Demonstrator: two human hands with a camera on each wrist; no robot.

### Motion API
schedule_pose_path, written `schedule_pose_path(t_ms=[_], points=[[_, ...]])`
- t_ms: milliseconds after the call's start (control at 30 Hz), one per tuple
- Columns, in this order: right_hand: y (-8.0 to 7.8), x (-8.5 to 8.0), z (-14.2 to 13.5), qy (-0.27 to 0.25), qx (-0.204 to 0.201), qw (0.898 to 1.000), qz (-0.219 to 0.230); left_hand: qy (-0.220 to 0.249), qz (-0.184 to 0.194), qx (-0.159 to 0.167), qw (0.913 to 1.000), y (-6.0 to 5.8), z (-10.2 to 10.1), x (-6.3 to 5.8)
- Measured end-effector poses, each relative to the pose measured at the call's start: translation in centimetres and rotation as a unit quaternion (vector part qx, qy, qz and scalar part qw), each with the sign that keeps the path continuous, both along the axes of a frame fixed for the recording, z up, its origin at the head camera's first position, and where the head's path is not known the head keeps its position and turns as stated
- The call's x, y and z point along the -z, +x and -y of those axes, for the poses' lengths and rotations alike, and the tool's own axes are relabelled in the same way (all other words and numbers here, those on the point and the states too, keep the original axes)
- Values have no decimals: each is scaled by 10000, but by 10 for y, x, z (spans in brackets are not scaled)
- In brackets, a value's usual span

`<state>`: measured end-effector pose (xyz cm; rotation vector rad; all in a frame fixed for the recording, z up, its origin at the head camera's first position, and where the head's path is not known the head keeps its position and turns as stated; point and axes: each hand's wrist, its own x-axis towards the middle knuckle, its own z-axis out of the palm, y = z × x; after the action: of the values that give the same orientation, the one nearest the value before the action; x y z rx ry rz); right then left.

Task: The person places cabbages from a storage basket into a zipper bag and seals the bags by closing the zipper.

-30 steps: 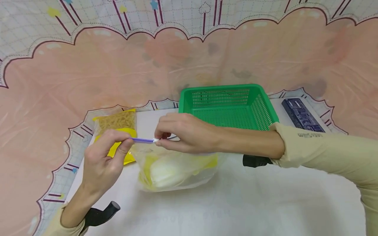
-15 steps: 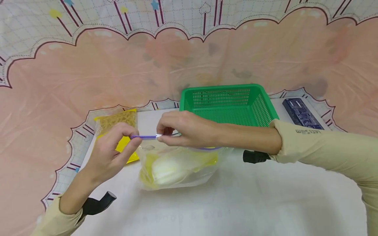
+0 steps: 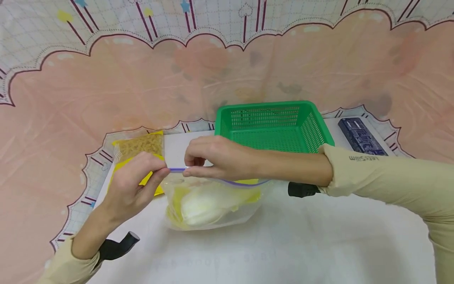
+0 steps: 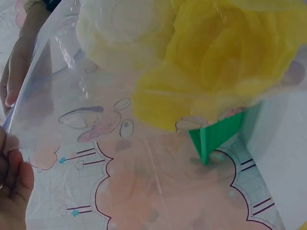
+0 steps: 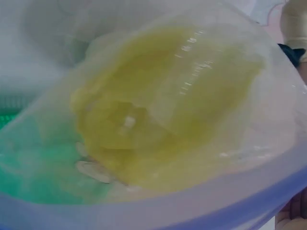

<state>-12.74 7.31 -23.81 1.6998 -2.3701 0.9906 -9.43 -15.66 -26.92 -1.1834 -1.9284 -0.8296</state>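
A clear zip bag (image 3: 244, 215) with a purple zip strip (image 3: 244, 184) lies on the white table, a napa cabbage (image 3: 202, 206) inside it. My left hand (image 3: 133, 189) pinches the bag's top left corner at the strip. Close beside it, my right hand (image 3: 221, 157) pinches the strip at a small white slider, mostly covered by the fingertips. To the right of that hand the strip bows, and the bag's mouth gapes there. In the left wrist view the cabbage's yellow leaves (image 4: 220, 57) show through the plastic; the right wrist view shows the purple rim (image 5: 216, 211) up close.
Behind the left hand lies a yellow packet of pasta (image 3: 142, 145), partly covered by that hand. A green plastic basket (image 3: 273, 105) stands at the back, behind the right forearm. A dark blue box (image 3: 361, 136) lies at the back right. Patterned cloth (image 3: 159, 86) hangs behind the table.
Both hands rose slightly with the bag's edge, then came down again. The left hand is now nearer the right, with a shorter stretch of strip between them. More bowed strip shows at right.
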Motion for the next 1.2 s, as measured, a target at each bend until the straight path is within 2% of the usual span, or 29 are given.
schedule_pose_path(t_ms=[100,167,267,467,600,767,967,1067,1200], points=[[5,1,2,83,-45,9981,-605,239,-233,-333,9989,4,-4,2],[8,1,3,153,-81,9947,-1013,331,-275,-550,9976,6,-5,3],[10,0,4,289,-93,9903,-1356,390,-226,-760,9961,7,-6,4],[11,-2,6,397,-46,9890,-1426,511,-110,-1045,9932,8,-2,6],[14,-4,6,538,68,9898,-1320,655,-104,-1058,9922,10,0,8],[14,-9,9,956,248,9883,-1158,631,12,-756,9951,13,5,2],[14,-8,12,1255,215,9878,-897,-179,338,15,9993,14,13,-8],[14,-7,14,1277,197,9874,-913,-589,494,341,9965,11,15,-14],[13,-7,15,1343,45,9867,-910,-1209,398,589,9901,7,15,-22]])
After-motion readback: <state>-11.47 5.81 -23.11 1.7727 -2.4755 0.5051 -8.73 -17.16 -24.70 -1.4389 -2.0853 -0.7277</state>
